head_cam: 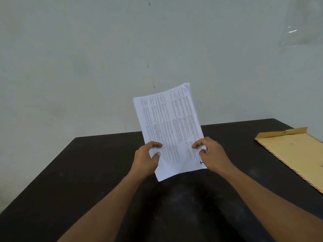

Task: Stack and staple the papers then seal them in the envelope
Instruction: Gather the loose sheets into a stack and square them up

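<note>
A stack of white printed papers [170, 126] stands nearly upright above the dark table [73, 172], tilted slightly left, with its lower edge lifted off the surface. My left hand [146, 159] grips the stack's lower left edge, thumb on the front. My right hand [212, 153] pinches the lower right edge. A brown envelope [293, 151] with a striped airmail border lies flat at the table's right side, its flap open at the far end. No stapler is in view.
A pale wall [104, 58] rises right behind the table's far edge. A clear plastic sheet [300, 23] hangs at the upper right. The table's left edge runs diagonally toward the lower left corner.
</note>
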The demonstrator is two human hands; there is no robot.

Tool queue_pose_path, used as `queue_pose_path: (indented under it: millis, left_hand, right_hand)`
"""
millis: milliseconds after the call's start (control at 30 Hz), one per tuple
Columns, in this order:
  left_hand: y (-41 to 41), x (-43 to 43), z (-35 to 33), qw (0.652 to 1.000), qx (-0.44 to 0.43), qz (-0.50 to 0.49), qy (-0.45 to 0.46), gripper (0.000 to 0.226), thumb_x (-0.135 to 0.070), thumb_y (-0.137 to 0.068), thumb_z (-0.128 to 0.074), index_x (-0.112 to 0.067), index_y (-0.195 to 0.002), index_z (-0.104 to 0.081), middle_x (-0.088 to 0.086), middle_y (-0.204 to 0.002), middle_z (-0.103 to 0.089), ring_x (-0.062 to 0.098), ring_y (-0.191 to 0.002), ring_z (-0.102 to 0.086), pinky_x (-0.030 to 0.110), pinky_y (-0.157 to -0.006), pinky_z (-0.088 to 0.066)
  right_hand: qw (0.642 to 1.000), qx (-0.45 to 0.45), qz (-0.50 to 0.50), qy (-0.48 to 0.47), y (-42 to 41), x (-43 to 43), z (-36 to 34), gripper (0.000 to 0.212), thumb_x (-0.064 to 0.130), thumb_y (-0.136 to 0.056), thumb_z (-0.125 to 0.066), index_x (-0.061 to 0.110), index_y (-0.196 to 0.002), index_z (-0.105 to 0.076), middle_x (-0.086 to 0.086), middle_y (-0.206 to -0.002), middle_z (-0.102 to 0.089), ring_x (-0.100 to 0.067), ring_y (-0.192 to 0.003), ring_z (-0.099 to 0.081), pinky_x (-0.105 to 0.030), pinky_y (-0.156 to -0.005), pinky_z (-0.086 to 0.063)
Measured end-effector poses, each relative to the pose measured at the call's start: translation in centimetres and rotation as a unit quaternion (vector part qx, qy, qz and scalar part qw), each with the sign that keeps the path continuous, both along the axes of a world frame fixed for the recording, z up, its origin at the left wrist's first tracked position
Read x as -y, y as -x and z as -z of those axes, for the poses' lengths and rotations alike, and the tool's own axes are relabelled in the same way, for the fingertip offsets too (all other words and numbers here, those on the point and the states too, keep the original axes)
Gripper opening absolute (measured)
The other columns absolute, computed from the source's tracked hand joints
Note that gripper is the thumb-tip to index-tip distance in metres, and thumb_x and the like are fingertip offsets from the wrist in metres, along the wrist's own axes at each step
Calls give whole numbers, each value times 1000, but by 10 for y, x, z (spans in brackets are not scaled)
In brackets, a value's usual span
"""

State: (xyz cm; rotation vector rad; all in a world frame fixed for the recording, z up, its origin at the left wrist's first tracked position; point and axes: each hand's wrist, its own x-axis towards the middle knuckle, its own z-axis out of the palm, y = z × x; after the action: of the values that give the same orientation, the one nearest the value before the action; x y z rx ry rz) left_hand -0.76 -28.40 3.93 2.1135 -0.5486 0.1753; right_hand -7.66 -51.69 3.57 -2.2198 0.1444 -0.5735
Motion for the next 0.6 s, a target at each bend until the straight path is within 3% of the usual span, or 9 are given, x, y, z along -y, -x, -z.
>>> queue_pose_path:
  millis: [67, 133, 267, 333, 433, 500, 600]
  left_hand:
    - [-1, -2, -1, 1000, 8, -2, 3, 21, -10, -95, -65, -25, -110, -62, -13, -127, -50, 3, -120, -42, 4, -76, -42]
    - [-1, -6, 3, 999, 32, 2, -18, 21, -10, -95, -65, -26, -109, -62, -13, -124, -54, 3, -120, -47, 1, -79, -39]
    - [4, -12, 29, 996, 31, 11, -81, 23, -11, -94, -65, -28, -110, -64, -8, -126, -63, 11, -123, -56, 25, -107, -45]
    - [6, -13, 36, 997, 23, 6, -77, 22, -10, -95, -64, -26, -110, -66, -10, -125, -63, 8, -124, -54, 26, -110, -40]
    - [5, -14, 36, 998, 12, 8, -57, 21, -10, -95, -66, -24, -110, -66, -14, -124, -57, 1, -117, -48, 22, -105, -41]
    - [4, -16, 31, 999, -2, 22, -40, 22, -13, -92, -69, -26, -110, -66, -15, -122, -57, -1, -103, -55, 26, -100, -51]
    - [2, -19, 23, 1000, -4, 13, -11, 29, -19, -88, -74, -31, -113, -64, -7, -108, -64, 6, -76, -68, 22, -71, -59]
  right_hand:
    - [1000, 13, -14, 8, 1, 0, -1, 26, -2, -93, -57, 23, -91, -62, 12, -115, -53, -6, -116, -45, -6, -77, -48]
    - [1000, 10, -27, 3, 5, -2, 10, 28, -4, -92, -59, 24, -89, -59, 13, -117, -51, -6, -120, -41, -4, -76, -48]
    - [999, -8, -27, -22, 16, -8, 50, 31, -9, -88, -56, 21, -80, -62, 8, -118, -53, -16, -130, -43, -2, -79, -44]
    - [999, -10, -19, -27, 17, -8, 56, 30, -9, -88, -55, 19, -79, -64, 8, -115, -55, -17, -127, -47, -1, -76, -43]
    - [999, -14, -27, -15, 15, -5, 39, 29, -9, -89, -55, 19, -85, -63, 6, -114, -55, -11, -117, -47, 0, -73, -44]
    - [999, -1, -30, 10, 13, 0, 18, 33, -9, -88, -53, 23, -93, -60, 8, -114, -54, -5, -109, -50, -4, -74, -44]
    - [996, 31, -42, 76, 11, 15, -20, 47, -11, -83, -47, 32, -100, -55, 13, -114, -55, 5, -86, -54, -13, -71, -39]
